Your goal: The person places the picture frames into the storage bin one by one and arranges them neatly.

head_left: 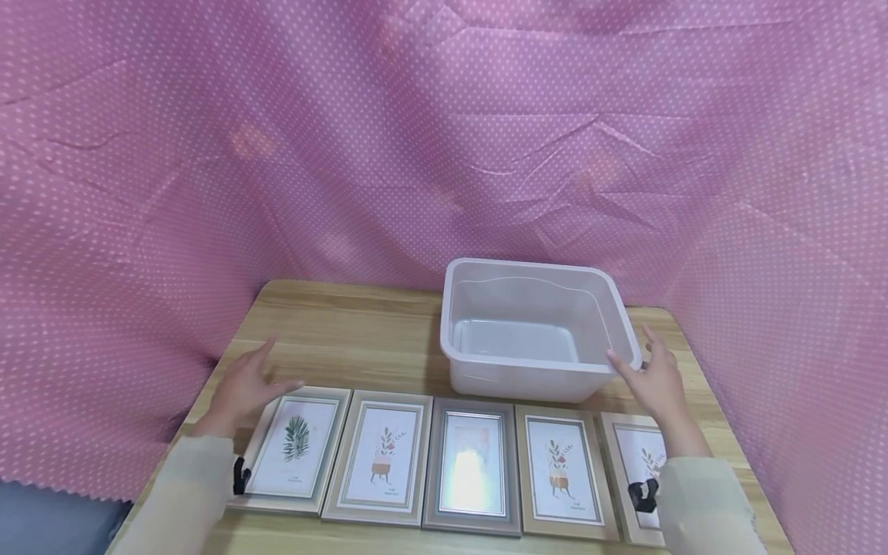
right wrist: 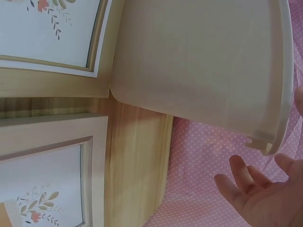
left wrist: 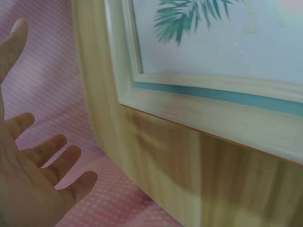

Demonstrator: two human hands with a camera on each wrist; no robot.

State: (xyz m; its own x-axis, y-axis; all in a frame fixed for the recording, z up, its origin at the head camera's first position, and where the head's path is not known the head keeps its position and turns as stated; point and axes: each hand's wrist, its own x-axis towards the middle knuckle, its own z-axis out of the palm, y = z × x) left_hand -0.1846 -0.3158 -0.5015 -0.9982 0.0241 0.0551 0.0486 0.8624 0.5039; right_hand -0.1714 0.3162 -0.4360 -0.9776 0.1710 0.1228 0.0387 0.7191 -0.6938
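Observation:
My left hand [head_left: 239, 393], fingers spread and holding nothing, hovers by the upper left corner of a picture frame with a green leaf print [head_left: 296, 439]. The left wrist view shows its fingers apart from that frame's pale border [left wrist: 213, 116]. At the right front corner of a white plastic bin [head_left: 513, 376] is my right hand [head_left: 655, 385]. Its thumb lies close to the rim; whether it touches I cannot tell. In the right wrist view, the other fingers [right wrist: 241, 175] are loosely spread beyond the bin's outer wall [right wrist: 199, 61]. The bin's visible floor is bare.
Along the wooden table's front lie several picture frames in a row: two plant-pot prints [head_left: 381, 455] [head_left: 560, 470], a glare-covered grey frame [head_left: 472, 470] between them, and a rightmost frame [head_left: 634, 447] partly under my right arm. Pink dotted cloth [head_left: 388, 154] surrounds the table [head_left: 347, 331].

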